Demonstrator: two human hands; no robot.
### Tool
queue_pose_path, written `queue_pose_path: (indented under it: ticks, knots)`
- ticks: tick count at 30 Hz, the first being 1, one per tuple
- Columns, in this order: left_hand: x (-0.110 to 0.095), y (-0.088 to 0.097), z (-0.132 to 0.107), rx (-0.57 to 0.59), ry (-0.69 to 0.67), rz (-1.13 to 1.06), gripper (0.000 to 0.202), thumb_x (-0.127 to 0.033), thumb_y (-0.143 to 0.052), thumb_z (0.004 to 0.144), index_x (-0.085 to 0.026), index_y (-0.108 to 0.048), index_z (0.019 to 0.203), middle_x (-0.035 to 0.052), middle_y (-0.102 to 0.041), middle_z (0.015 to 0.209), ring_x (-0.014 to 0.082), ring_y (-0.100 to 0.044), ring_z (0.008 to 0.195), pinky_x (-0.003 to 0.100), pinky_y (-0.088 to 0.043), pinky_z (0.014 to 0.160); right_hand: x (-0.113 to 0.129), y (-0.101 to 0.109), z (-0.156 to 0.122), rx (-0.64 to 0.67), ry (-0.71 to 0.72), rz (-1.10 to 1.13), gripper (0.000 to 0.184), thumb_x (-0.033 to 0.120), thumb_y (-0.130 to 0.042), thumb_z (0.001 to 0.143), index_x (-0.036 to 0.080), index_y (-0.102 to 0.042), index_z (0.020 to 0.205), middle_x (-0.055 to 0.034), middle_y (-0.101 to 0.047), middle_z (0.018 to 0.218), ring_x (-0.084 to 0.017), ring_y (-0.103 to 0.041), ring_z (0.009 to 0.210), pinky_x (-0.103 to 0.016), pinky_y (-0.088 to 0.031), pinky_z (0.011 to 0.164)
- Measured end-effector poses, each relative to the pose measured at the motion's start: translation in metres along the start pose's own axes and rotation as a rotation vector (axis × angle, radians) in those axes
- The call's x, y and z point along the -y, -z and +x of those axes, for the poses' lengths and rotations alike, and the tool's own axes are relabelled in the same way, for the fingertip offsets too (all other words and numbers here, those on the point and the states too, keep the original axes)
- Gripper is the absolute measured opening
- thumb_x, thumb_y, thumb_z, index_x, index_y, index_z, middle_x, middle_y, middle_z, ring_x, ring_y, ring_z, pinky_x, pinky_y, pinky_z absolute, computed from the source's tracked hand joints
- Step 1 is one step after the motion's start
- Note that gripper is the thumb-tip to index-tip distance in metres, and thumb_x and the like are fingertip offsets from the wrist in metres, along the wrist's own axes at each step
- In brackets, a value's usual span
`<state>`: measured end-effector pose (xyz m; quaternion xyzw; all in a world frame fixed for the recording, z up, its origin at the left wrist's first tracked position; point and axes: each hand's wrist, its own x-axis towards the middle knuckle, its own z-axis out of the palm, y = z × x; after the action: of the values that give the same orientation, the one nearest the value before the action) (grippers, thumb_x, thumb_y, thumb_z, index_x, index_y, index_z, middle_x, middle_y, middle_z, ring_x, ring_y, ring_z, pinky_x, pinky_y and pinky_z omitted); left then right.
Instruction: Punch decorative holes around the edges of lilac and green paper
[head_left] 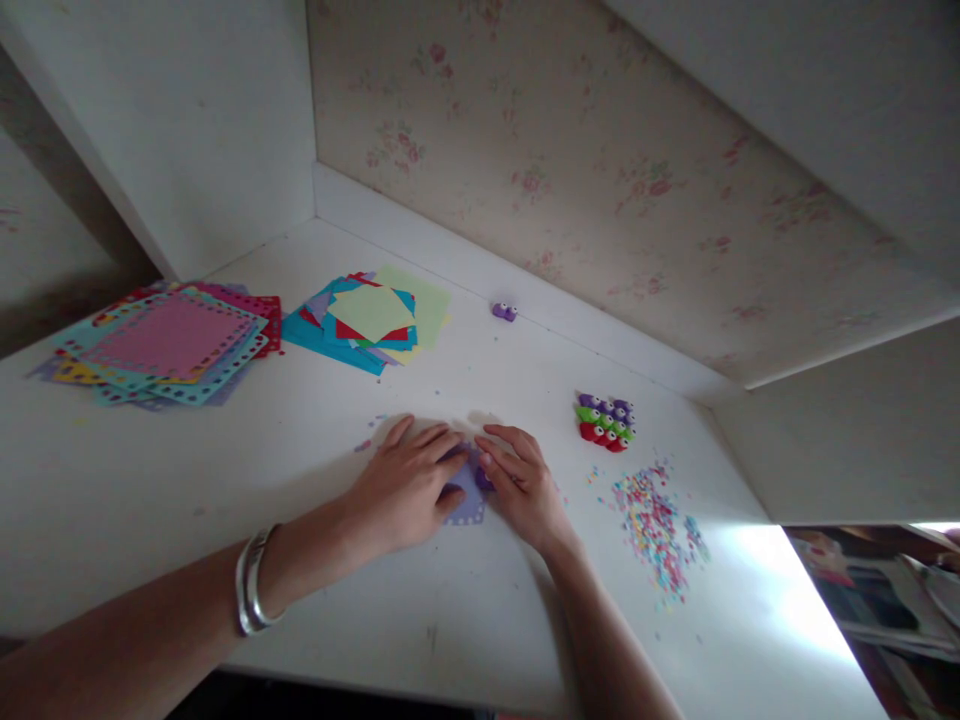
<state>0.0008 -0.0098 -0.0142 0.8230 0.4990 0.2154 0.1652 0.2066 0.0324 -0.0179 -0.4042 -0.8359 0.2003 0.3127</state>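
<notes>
At centre frame I am watching my left hand (pixel 405 490) lying flat, fingers wide, on a lavender punched-edge paper square (pixel 469 508). My right hand (pixel 523 482) is covering a small purple plastic punch (pixel 484 481), fingers narrow; I cannot tell its grip. Multicoloured paper confetti (pixel 660 525) and a cluster of coloured punches (pixel 606 421) are lying to the right, well apart.

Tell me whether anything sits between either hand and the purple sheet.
Nothing visible does. The left hand lies flat on the purple sheet; the right hand touches it too, fingers over a small purple object on it.
</notes>
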Motion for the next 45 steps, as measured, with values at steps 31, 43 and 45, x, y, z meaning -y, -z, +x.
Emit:
queue_pose_path:
  ticks: [31, 43, 45]
  knots:
    - [-0.002, 0.001, 0.000, -0.021, -0.012, 0.015, 0.033, -0.030, -0.056, 0.090, -0.025, -0.061, 0.122, 0.0073, -0.060, 0.132, 0.0288, -0.045, 0.131, 0.056, -0.019, 0.113, -0.006, -0.002, -0.006, 0.228, -0.069, -0.163, 0.041, 0.036, -0.043, 0.101, 0.044, -0.045, 0.141, 0.0030, -0.033, 0.157, -0.033, -0.011, 0.149, -0.074, -0.009, 0.112]
    - [-0.003, 0.006, 0.000, -0.019, -0.024, 0.080, 0.037, -0.032, -0.060, 0.086, -0.030, -0.062, 0.123, 0.0053, -0.058, 0.137, 0.0277, -0.046, 0.130, 0.052, -0.026, 0.111, -0.008, 0.010, -0.008, 0.095, -0.009, -0.169, 0.033, 0.036, -0.048, 0.099, 0.037, -0.061, 0.129, -0.0035, -0.046, 0.150, -0.032, -0.029, 0.145, -0.070, -0.023, 0.112]
    - [-0.001, 0.007, 0.000, -0.015, -0.025, 0.083, 0.037, -0.033, -0.059, 0.088, -0.029, -0.061, 0.124, 0.0064, -0.057, 0.137, 0.0279, -0.046, 0.130, 0.052, -0.026, 0.111, -0.010, 0.015, -0.013, 0.085, -0.043, -0.165, 0.032, 0.036, -0.048, 0.099, 0.034, -0.065, 0.126, -0.0050, -0.050, 0.147, -0.031, -0.035, 0.142, -0.066, -0.028, 0.112]
